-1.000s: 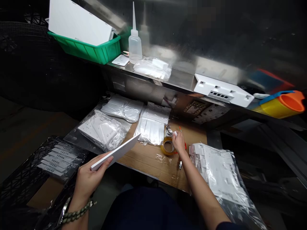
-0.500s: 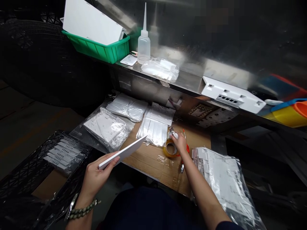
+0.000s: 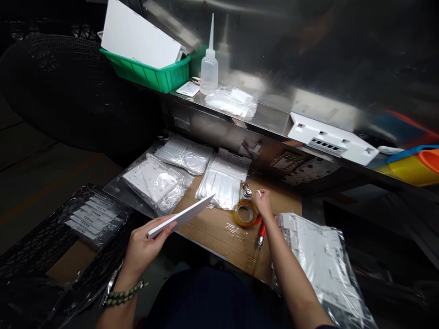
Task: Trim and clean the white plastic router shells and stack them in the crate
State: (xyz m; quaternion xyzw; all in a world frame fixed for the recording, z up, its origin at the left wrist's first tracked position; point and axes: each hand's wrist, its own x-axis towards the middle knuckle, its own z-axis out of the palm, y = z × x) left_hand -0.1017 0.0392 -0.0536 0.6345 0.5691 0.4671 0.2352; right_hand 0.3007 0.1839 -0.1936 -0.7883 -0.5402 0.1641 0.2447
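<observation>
A thin white panel [image 3: 183,215] is pinched by its near end between the thumb and fingers of my left hand [image 3: 146,246], tilted up over the cardboard. My right hand [image 3: 263,204] is closed on a small white thing [image 3: 259,193], perhaps a wad of cloth; its kind is too small to make out. Just left of that hand stands a small container with a shiny metal top [image 3: 246,191]. In front of it lies a roll of yellowish tape [image 3: 244,214]. A red-handled tool with a metal tip [image 3: 261,236] rests beside my right forearm.
Bagged white panels [image 3: 151,178] and plastic sleeves [image 3: 219,183] cover the back left of the cardboard [image 3: 212,233]. Another bagged stack [image 3: 318,256] lies right. Above, a metal ledge carries a green bin [image 3: 151,75], a squeeze bottle [image 3: 209,75] and a white housing [image 3: 332,139].
My right hand has moved right, away from the metal-topped container, still closed on the small white thing. My left hand keeps the panel in nearly the same pose. The view has shifted slightly.
</observation>
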